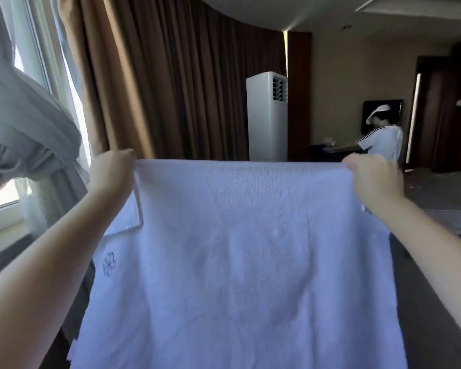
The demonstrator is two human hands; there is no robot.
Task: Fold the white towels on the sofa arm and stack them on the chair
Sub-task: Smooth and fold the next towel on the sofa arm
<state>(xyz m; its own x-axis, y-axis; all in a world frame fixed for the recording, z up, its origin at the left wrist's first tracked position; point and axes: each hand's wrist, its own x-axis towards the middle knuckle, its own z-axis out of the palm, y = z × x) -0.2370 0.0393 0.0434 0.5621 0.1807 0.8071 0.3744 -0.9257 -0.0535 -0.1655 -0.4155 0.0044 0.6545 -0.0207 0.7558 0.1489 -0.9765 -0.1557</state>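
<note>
A white towel (237,249) hangs spread out in front of me, held up by its top edge. My left hand (112,169) pinches the top left corner and my right hand (370,177) pinches the top right corner. The left edge is turned over in a narrow flap, and a small embroidered mark shows near the left side. The towel hides the sofa arm, the chair and everything below it.
Brown curtains (184,89) fill the wall ahead, with a tied grey curtain (24,134) and a window at the left. A white standing air conditioner (267,115) is behind the towel. A person in a white shirt (381,139) stands at the far right near a dark doorway.
</note>
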